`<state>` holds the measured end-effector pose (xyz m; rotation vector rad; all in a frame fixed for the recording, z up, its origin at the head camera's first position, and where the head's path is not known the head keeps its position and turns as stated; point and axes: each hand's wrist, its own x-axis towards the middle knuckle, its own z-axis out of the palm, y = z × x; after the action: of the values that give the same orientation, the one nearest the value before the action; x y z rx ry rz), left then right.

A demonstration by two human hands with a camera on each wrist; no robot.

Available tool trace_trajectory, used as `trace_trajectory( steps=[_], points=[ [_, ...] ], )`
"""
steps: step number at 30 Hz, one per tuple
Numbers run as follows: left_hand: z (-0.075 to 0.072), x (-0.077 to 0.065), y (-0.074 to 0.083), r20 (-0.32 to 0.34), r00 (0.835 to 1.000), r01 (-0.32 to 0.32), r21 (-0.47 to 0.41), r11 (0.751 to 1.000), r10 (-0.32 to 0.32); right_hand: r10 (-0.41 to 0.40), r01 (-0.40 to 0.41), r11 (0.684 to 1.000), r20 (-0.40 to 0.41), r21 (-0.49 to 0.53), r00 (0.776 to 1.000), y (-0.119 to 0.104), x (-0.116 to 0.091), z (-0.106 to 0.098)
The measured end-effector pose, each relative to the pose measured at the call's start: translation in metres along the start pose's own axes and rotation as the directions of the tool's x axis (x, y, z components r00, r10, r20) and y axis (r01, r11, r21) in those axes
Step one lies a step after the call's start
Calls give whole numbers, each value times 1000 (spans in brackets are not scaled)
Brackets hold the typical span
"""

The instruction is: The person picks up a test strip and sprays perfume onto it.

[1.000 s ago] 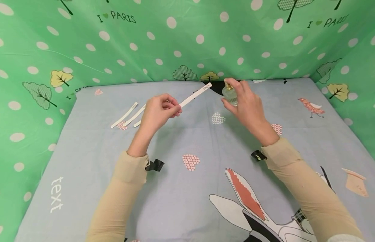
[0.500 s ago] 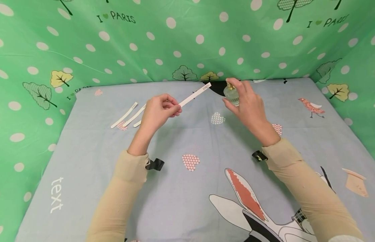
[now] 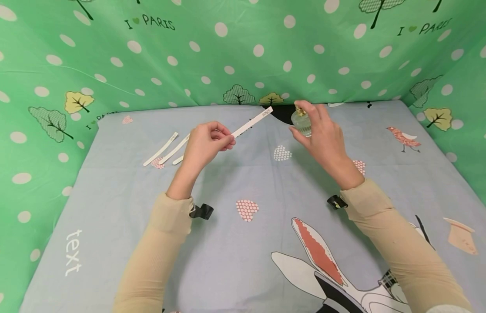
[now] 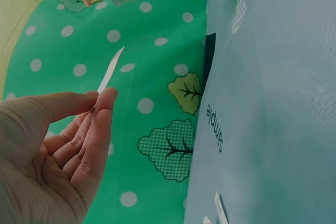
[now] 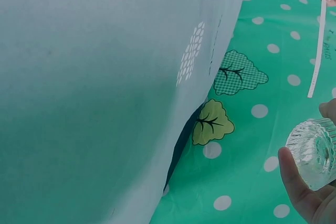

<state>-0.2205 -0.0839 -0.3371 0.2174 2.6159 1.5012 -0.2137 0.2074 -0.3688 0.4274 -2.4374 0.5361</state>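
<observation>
In the head view my left hand point(image 3: 208, 141) pinches the lower end of a white perfume test strip point(image 3: 253, 122) between thumb and forefinger. Its printed far end points up and to the right. My right hand point(image 3: 322, 135) holds a clear glass perfume bottle point(image 3: 301, 123) with a gold spray neck, forefinger on top of the sprayer. A gap separates the bottle from the strip's tip. The right wrist view shows the ribbed base of the bottle point(image 5: 313, 153) and the strip point(image 5: 318, 51) hanging beyond it. In the left wrist view the strip point(image 4: 111, 70) looks slightly bent.
Several more white strips point(image 3: 161, 149) lie on the grey-blue printed cloth point(image 3: 121, 208) left of my left hand, partly hidden by it. A green dotted curtain point(image 3: 211, 52) rises behind the cloth's far edge and along both sides.
My right hand has shifted slightly right with the bottle, widening the gap to the strip. My left hand stays almost still, with the strip's tip marginally lower.
</observation>
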Motion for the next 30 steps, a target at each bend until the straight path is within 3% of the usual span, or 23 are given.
trace_trajectory(
  steps=[12, 30],
  points=[
    [3, 8, -8, -19, 1000, 21, -18, 1000, -21, 4, -4, 1000, 4, -3, 1000, -1, 0, 0],
    [7, 18, -18, 8, 999, 53, -38, 998, -53, 8, -8, 1000, 4, -5, 1000, 1, -1, 2]
  ],
)
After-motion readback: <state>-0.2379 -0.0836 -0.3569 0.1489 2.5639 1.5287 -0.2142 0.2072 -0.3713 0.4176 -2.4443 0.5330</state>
